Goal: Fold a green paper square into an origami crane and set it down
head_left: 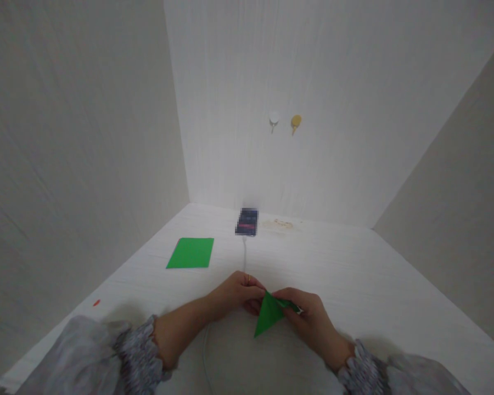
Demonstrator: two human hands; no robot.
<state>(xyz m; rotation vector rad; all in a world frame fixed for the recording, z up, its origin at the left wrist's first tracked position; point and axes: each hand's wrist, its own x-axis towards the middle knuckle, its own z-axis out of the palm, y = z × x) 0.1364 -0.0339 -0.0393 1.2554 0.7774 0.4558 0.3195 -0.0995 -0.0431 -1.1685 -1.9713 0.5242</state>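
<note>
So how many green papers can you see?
2. One flat square lies on the white table, to the left of the cable. One folded piece is held by the left hand and right hand. More sheets could be hidden under the square.

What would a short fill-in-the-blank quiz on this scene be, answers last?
The folded paper held by the hands is colored ____. The flat paper lies on the phone's ____ side, not its right. The wall bears exactly ____ hooks.

Missing words: green; left; two.
</note>
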